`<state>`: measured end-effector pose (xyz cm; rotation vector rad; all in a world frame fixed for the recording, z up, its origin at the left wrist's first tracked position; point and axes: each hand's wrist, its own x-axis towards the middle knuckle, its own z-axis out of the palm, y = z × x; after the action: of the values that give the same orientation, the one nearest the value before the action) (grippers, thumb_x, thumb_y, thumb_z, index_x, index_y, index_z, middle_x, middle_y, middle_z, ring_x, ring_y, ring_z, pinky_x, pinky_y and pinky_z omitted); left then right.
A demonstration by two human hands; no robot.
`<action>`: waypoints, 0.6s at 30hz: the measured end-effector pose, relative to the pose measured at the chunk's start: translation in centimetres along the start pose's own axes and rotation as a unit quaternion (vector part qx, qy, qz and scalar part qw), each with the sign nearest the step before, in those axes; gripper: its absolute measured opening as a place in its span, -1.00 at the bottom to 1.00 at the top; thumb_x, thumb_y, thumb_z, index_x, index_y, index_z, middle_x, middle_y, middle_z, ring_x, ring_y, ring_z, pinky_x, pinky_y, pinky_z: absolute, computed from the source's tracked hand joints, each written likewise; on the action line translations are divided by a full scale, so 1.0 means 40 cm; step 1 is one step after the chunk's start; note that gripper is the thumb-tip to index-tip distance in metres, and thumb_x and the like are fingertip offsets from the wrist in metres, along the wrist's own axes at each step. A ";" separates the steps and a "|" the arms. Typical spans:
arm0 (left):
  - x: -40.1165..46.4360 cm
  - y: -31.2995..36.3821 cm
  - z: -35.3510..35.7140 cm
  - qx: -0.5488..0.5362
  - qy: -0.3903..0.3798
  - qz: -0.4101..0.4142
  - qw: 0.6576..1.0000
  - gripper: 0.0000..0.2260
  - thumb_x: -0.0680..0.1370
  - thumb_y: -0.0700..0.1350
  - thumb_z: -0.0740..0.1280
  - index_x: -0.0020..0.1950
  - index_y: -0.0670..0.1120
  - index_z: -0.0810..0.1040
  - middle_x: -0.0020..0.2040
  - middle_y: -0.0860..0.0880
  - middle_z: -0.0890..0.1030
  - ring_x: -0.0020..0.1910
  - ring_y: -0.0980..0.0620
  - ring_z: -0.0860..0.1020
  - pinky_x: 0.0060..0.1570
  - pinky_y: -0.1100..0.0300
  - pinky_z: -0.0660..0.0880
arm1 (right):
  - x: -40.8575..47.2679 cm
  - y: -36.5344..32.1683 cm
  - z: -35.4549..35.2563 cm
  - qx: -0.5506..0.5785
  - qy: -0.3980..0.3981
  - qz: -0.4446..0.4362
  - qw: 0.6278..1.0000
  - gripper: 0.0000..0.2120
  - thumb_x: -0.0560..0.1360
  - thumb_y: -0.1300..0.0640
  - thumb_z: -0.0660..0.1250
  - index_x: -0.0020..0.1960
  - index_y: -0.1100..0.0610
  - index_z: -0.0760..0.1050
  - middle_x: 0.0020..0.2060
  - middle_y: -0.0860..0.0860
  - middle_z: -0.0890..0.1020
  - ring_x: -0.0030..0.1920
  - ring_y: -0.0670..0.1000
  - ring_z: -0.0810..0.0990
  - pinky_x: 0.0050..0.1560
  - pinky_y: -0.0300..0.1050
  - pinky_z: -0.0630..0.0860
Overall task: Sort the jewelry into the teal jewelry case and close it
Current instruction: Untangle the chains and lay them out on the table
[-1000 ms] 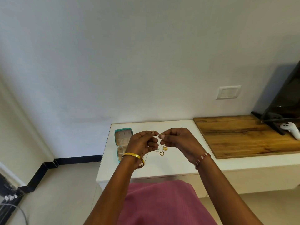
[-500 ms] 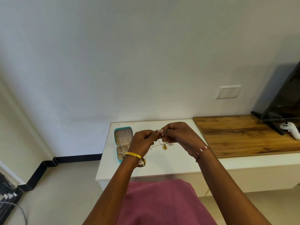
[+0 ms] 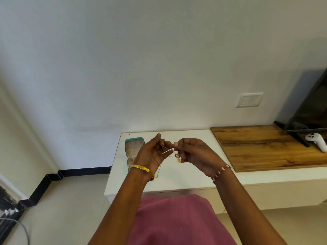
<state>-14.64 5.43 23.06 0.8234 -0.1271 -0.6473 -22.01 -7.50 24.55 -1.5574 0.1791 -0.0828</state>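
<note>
A teal jewelry case lies open on the left part of the white table, its beige lining showing. Above the table's middle, both my hands hold a thin gold necklace with small pendants hanging between them. My left hand has its fingers spread, with the chain caught between the fingertips. My right hand pinches the chain near its thumb. The case's lower half is partly hidden behind my left wrist.
A wooden board covers the table's right side. A white controller and a dark screen's stand sit at the far right. A wall switch is on the white wall. Floor lies at the left.
My hands have drawn slightly apart and my left fingers have spread open. The pendants have shifted right, now hanging under my right hand.
</note>
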 end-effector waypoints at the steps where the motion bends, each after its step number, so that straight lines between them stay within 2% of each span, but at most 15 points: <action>1: -0.001 -0.001 0.001 -0.028 -0.004 -0.007 1.000 -0.62 0.55 -0.13 0.19 -0.47 -0.15 0.48 -0.48 -0.07 0.56 -0.40 0.01 0.60 -0.11 0.04 0.58 | -0.001 0.003 0.003 0.023 -0.001 -0.003 1.000 -0.84 0.47 0.18 0.33 -0.28 0.12 0.56 -0.45 0.03 0.42 -0.40 -0.06 0.35 -0.29 -0.19 0.39; 3: -0.001 0.002 -0.002 -0.076 -0.002 -0.019 0.997 -0.62 0.53 -0.11 0.20 -0.49 -0.13 0.50 -0.51 -0.06 0.52 -0.44 0.01 0.58 -0.24 0.13 0.60 | -0.001 0.007 0.006 0.063 0.002 -0.013 0.998 -0.90 0.47 0.23 0.31 -0.20 0.16 0.56 -0.39 0.03 0.51 -0.46 -0.10 0.31 -0.29 -0.18 0.38; 5: 0.002 0.002 -0.006 -0.089 0.006 -0.026 0.996 -0.61 0.53 -0.09 0.20 -0.50 -0.12 0.49 -0.54 -0.04 0.48 -0.49 0.02 0.53 -0.29 0.17 0.59 | 0.002 0.009 0.009 0.076 0.007 -0.023 0.997 -0.89 0.48 0.26 0.29 -0.17 0.18 0.57 -0.35 -0.04 0.61 -0.49 -0.13 0.30 -0.30 -0.19 0.38; 9: 0.006 -0.002 -0.010 -0.097 0.017 -0.016 0.995 -0.61 0.54 -0.12 0.18 -0.50 -0.12 0.49 -0.59 0.01 0.35 -0.61 0.10 0.34 -0.47 0.31 0.47 | 0.014 0.011 0.012 0.086 0.010 -0.050 0.995 -0.81 0.49 0.28 0.25 -0.24 0.16 0.57 -0.32 -0.01 0.61 -0.45 -0.11 0.39 -0.28 -0.22 0.40; 12: 0.003 -0.001 -0.016 -0.051 0.009 -0.011 0.999 -0.62 0.55 -0.16 0.16 -0.44 -0.14 0.55 -0.59 0.03 0.33 -0.63 0.14 0.26 -0.55 0.37 0.34 | 0.025 0.018 0.005 0.188 -0.012 -0.053 0.981 -0.76 0.47 0.27 0.23 -0.33 0.14 0.57 -0.37 0.03 0.61 -0.29 -0.01 0.59 -0.15 -0.14 0.52; 15: 0.000 0.000 -0.016 0.016 -0.004 0.004 1.000 -0.74 0.56 -0.21 0.15 -0.28 -0.19 0.53 -0.57 0.03 0.34 -0.63 0.16 0.24 -0.57 0.37 0.31 | 0.032 0.029 0.008 0.302 -0.032 -0.037 0.952 -0.81 0.36 0.25 0.22 -0.40 0.19 0.52 -0.37 0.12 0.62 -0.16 0.11 0.63 0.01 -0.04 0.55; 18: 0.001 -0.001 -0.018 0.066 -0.007 0.023 0.998 -0.75 0.56 -0.24 0.14 -0.24 -0.18 0.55 -0.56 0.02 0.36 -0.62 0.17 0.24 -0.55 0.36 0.32 | 0.039 0.038 0.021 0.351 -0.020 -0.023 0.936 -0.81 0.40 0.24 0.22 -0.37 0.20 0.49 -0.49 0.07 0.52 -0.35 0.08 0.59 -0.05 -0.02 0.58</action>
<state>-14.37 5.83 22.55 0.9400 -0.2019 -0.6066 -20.44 -6.92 22.93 -0.8463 0.0663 -0.1352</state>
